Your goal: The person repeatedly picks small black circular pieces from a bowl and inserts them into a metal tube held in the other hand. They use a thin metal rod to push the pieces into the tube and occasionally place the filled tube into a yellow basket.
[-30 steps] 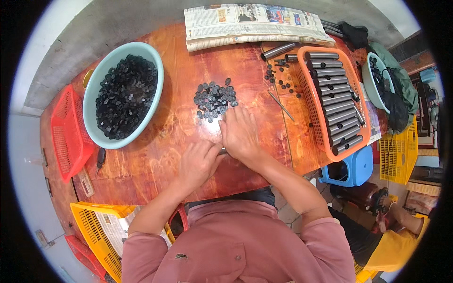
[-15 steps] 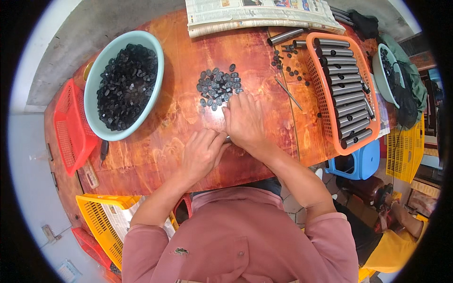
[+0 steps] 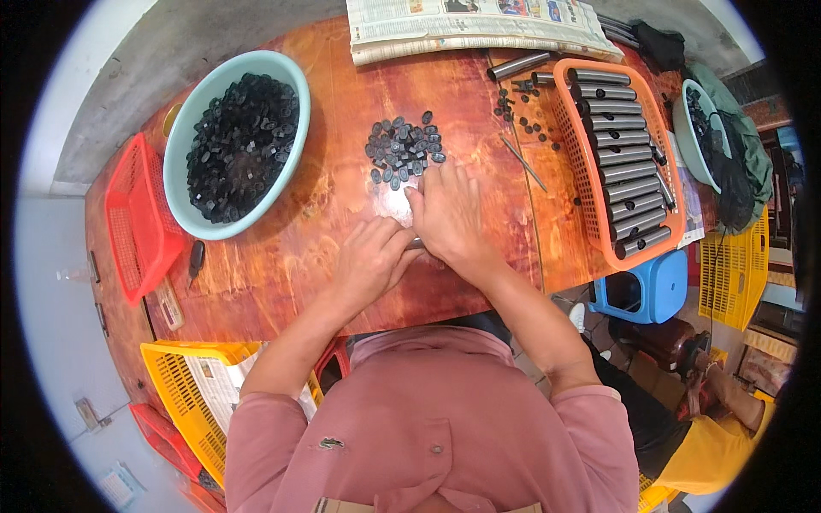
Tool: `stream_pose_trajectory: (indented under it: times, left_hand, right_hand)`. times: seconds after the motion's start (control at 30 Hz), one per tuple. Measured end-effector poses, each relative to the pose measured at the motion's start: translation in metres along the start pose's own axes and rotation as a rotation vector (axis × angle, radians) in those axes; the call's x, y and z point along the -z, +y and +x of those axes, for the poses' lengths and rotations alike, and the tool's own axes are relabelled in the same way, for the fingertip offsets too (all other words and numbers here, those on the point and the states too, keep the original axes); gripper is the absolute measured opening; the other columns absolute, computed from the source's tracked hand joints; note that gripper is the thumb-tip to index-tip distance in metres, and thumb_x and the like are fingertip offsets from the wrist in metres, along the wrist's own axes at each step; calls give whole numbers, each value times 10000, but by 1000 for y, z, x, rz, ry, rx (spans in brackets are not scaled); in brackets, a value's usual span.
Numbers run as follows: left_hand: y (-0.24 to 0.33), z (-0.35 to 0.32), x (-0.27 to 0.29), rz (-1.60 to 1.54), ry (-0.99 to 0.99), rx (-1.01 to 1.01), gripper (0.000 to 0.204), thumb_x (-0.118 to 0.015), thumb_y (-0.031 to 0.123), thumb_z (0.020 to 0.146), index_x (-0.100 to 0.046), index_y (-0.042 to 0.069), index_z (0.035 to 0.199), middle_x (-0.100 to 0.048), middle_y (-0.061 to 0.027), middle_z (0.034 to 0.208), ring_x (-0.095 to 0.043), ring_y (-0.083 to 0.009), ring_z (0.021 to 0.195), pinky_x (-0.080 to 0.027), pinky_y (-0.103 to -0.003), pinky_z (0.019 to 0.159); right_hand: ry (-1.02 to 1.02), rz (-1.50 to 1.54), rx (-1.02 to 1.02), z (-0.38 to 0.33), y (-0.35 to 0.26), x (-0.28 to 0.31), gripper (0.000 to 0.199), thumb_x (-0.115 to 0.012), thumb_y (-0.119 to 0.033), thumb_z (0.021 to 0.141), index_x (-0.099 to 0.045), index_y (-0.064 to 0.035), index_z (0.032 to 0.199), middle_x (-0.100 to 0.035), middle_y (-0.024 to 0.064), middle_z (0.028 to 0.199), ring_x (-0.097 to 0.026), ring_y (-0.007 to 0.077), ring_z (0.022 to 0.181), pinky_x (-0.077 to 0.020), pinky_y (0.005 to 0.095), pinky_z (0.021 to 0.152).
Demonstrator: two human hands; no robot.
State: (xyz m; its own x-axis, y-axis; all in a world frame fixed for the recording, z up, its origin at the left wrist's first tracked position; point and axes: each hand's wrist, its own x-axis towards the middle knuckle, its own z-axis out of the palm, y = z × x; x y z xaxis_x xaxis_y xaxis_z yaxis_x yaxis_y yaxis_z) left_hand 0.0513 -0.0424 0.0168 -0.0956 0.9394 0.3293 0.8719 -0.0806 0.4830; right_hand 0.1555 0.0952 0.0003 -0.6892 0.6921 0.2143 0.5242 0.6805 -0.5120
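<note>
My left hand is curled, palm down, over the near part of the table. My right hand lies close beside it, its fingers bent and pressed together. Between the two hands shows a short stretch of a grey metal tube; most of it is covered by my fingers. Just beyond my right fingertips lies a loose heap of small black oval pieces. What the fingertips themselves pinch is hidden.
A pale blue basin of black pieces stands left, by a red basket. On the right, an orange basket holds several metal tubes. A thin rod and black bits lie beside it. Newspaper covers the far edge. Another person's arm shows right.
Both hands stay together around the tube with little movement. The whole view has shifted slightly, so the basin and heap sit a little farther right and higher.
</note>
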Motion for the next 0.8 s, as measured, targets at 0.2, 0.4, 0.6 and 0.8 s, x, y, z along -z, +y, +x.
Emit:
stream_pose_trajectory:
  times: [0.2, 0.4, 0.6, 0.8]
  left_hand:
    - [3, 3, 3, -49, -2, 61, 321, -857, 163, 770, -719, 52, 1037, -649, -102, 929, -644, -315, 854, -505, -417, 748]
    - [-2, 3, -3, -77, 8, 61, 312, -847, 162, 770, -732, 58, 1041, -630, -65, 924, -625, -263, 853, -474, -390, 722]
    - [-3, 1, -2, -39, -53, 70, 304, -861, 162, 751, -735, 60, 1008, -662, -74, 951, -637, -274, 855, -483, -391, 731]
    - [8, 4, 1, 44, 12, 26, 331, -849, 175, 768, -717, 62, 1049, -630, -53, 922, -621, -246, 843, -461, -376, 709]
  right_hand:
    - [33, 23, -1, 1, -1, 3, 191, -709, -200, 901, -614, -39, 941, -569, 163, 982, -546, 353, 959, -388, 476, 833]
    - [73, 40, 62, 0, 1, 1, 181, -711, -183, 886, -596, -49, 923, -563, 158, 975, -546, 347, 933, -392, 467, 801]
    - [30, -4, 42, 0, 0, -3, 178, -698, -179, 867, -612, -45, 947, -567, 141, 947, -548, 332, 917, -401, 453, 764]
    - [86, 67, 25, 0, 3, -4, 188, -717, -188, 881, -596, -54, 933, -564, 143, 957, -547, 338, 935, -397, 473, 797]
